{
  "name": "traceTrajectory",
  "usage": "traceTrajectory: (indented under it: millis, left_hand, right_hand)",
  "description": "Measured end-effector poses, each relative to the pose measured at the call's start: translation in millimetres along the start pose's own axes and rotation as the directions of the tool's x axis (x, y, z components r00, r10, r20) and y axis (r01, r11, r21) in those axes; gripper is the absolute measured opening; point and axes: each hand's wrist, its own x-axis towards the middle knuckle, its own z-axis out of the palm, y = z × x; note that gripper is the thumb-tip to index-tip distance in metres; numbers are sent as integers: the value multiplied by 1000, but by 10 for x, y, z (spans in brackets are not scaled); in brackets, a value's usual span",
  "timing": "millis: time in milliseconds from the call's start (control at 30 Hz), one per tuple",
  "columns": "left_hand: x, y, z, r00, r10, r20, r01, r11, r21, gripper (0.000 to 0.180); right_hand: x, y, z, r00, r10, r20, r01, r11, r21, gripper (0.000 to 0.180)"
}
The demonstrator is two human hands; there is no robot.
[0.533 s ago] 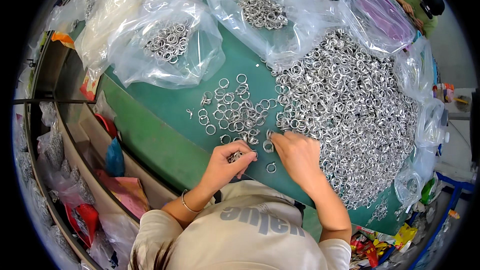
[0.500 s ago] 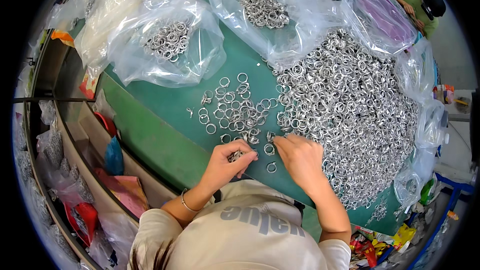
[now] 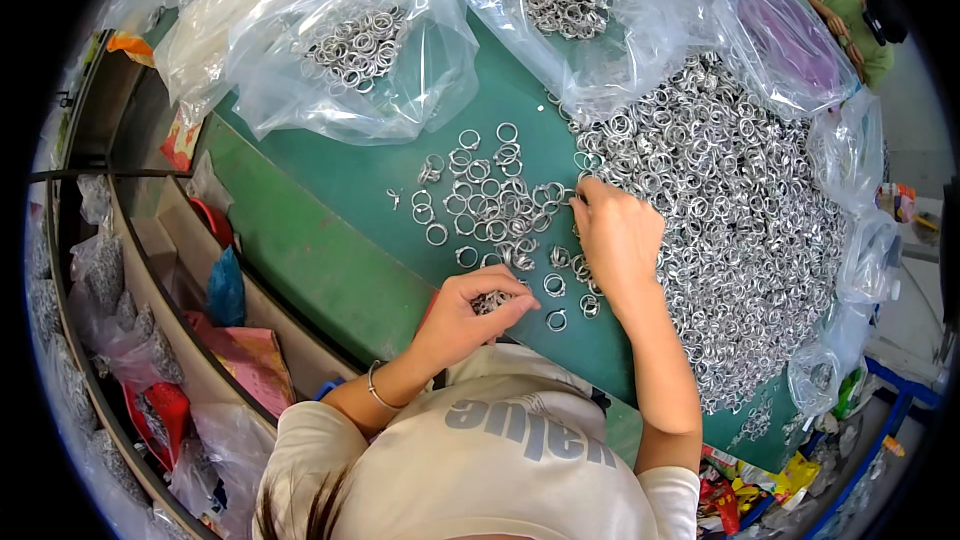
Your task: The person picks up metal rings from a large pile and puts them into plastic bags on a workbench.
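Observation:
My left hand is cupped near the table's front edge, its fingers curled round several silver-coloured metal rings that show between fingers and thumb. Farther forward, my right hand lies at the left border of a large heap of the same rings, fingertips pinched together and pointing left; whether a ring is in them I cannot make out. Between and beyond my hands, a loose group of rings lies spread on the green tabletop. A few single rings lie between my left hand and right forearm.
Clear plastic bags holding rings stand at the back, one left and one in the middle. A purple-lined bag lies behind the heap. Shelves with bags run along the left. A person in green is at the far right.
My right hand has moved forward from the loose rings near the table's front to the heap's left border. My left hand stays curled round its rings. The view has shifted slightly.

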Motion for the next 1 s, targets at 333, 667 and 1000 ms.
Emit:
traceTrajectory:
  millis: [333,667,1000]
  left_hand:
    - [12,4,-23,999,-22,-28,22,1000,-5,9]
    - [-18,9,-17,999,-34,-41,34,999,-2,9]
    - [-30,43,-11,999,-7,-32,8,1000,30,10]
  right_hand:
    - [-522,-155,-133,998,68,-14,-63,968,242,17]
    - [-528,-44,-125,945,313,93,-278,624,730,8]
    - [-343,-70,-132,956,289,-44,-230,837,496,20]
